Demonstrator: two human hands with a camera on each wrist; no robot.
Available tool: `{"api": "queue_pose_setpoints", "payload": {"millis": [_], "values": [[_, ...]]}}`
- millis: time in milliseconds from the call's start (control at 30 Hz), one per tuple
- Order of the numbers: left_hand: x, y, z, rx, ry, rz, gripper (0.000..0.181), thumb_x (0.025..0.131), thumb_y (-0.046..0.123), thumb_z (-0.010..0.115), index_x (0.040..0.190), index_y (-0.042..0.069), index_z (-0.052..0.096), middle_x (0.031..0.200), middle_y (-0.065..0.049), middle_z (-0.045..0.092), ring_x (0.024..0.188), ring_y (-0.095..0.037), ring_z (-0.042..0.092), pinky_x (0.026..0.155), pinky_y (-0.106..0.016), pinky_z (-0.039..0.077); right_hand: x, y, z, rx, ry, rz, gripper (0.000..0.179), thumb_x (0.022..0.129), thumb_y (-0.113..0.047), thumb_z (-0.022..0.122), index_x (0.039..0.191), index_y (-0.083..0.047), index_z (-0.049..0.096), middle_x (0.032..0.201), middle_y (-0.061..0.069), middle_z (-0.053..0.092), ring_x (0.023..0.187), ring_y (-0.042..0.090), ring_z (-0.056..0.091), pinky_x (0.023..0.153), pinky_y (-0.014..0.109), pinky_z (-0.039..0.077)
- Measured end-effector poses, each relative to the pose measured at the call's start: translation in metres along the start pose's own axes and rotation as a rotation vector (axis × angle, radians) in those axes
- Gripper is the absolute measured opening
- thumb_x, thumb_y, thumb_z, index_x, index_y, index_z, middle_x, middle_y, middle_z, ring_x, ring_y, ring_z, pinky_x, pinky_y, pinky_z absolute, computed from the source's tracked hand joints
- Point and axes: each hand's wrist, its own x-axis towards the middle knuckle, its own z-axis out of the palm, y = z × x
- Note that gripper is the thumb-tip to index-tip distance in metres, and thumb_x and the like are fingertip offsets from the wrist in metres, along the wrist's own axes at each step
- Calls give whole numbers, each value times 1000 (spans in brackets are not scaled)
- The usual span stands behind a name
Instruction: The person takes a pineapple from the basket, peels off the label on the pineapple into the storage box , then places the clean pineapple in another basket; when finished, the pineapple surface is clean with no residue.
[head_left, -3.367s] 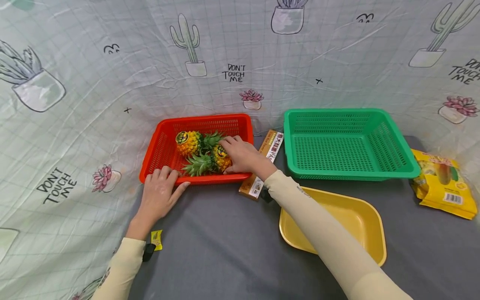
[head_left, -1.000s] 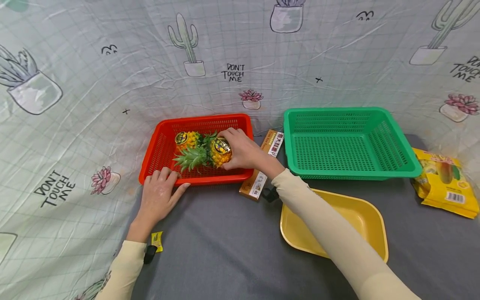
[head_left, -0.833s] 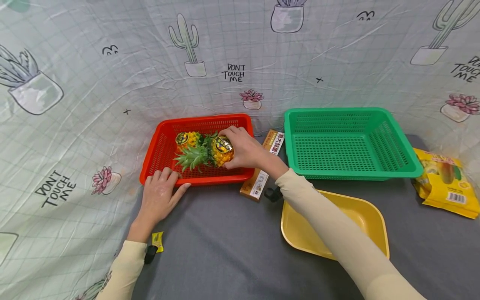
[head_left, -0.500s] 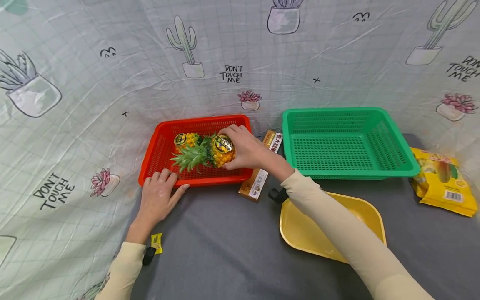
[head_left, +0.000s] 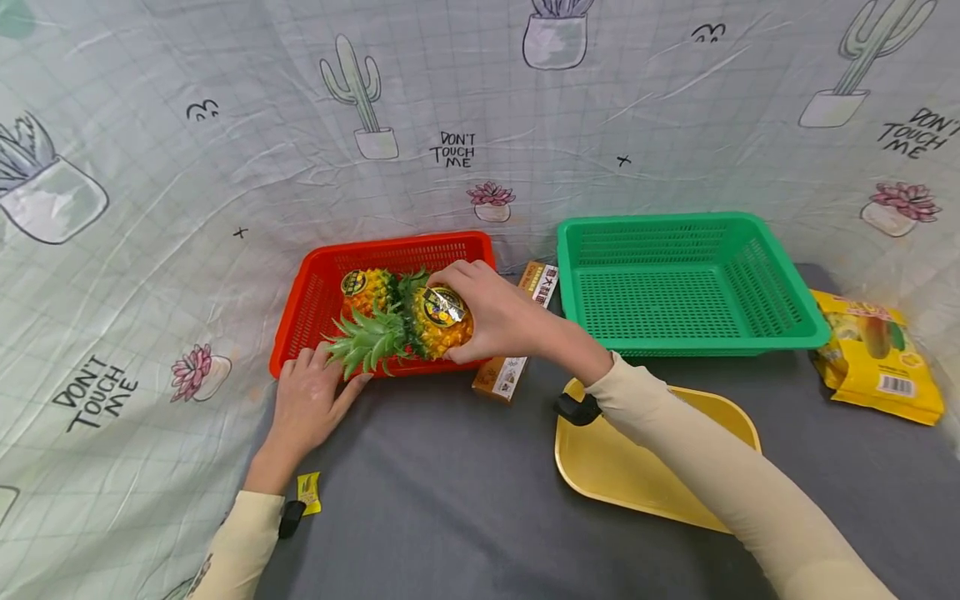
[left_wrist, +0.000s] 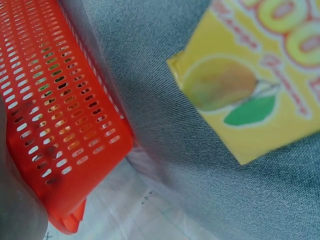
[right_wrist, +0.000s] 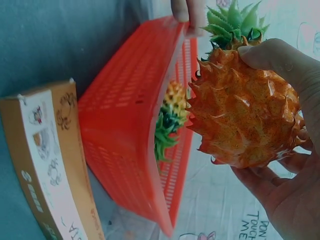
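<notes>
In the head view my right hand [head_left: 498, 312] grips a small orange pineapple [head_left: 438, 333] with a black-and-gold label, its green crown pointing left. The right wrist view shows this pineapple [right_wrist: 245, 110] above the red basket, thumb near the crown and fingers beneath. A second pineapple [head_left: 369, 292] lies inside the red plastic basket [head_left: 300, 304], partly hidden behind the raised one. My left hand [head_left: 303, 408] holds the basket's near rim at its left end, thumb outside and fingers over the edge; the held pineapple's leaves cover some fingertips.
Right of the red basket lies a long pasta box [head_left: 517, 362]. Beyond it stand a green basket [head_left: 690, 343] and a yellow tray [head_left: 637, 467], partly under my right forearm. A yellow bag [head_left: 885, 358] lies far right; a small yellow packet [head_left: 308, 493] lies by my left wrist.
My right hand has lifted the pineapple from the basket's floor up and toward me, to above the near rim. My left hand has stayed on the rim. The head view has shifted slightly.
</notes>
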Motion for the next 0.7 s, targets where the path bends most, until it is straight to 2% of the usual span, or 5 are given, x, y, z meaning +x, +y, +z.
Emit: {"api": "queue_pose_setpoints", "payload": {"millis": [100, 200, 300, 500, 700], "values": [[2, 0, 1, -13, 19, 16, 39, 101, 44, 61, 88, 8, 64, 101, -17, 54, 83, -42, 48, 69, -54, 37, -10, -5, 0, 23, 0, -6, 83, 76, -36, 91, 144, -8, 54, 137, 6, 56, 122, 23, 48, 98, 39, 45], [3, 0, 2, -15, 25, 27, 30, 96, 37, 60, 101, 8, 66, 103, -17, 54, 86, -44, 50, 71, -57, 38, -19, -10, 2, 52, -6, -16, 83, 76, -35, 92, 144, -7, 54, 136, 6, 56, 122, 23, 47, 98, 38, 46], [4, 0, 2, -7, 19, 36, 30, 93, 33, 59, 109, 8, 65, 108, -16, 56, 87, -44, 51, 72, -57, 38, -27, -14, 4, 67, -4, -26, 83, 74, -35, 93, 142, -7, 55, 135, 5, 56, 121, 22, 48, 97, 37, 47], [0, -1, 2, 4, -10, 25, 30, 94, 33, 66, 110, 8, 64, 109, -13, 56, 87, -41, 49, 72, -56, 38, -42, -23, 11, 78, -24, -34, 79, 73, -34, 93, 139, -11, 56, 133, 1, 55, 119, 17, 47, 93, 32, 49], [-1, 1, 0, -14, -11, 21, 33, 100, 39, 67, 113, 8, 64, 109, -14, 56, 87, -40, 48, 71, -55, 38, -56, -29, 19, 75, -53, -39, 79, 72, -36, 93, 138, -13, 56, 132, -1, 55, 117, 14, 46, 90, 30, 50]]}}
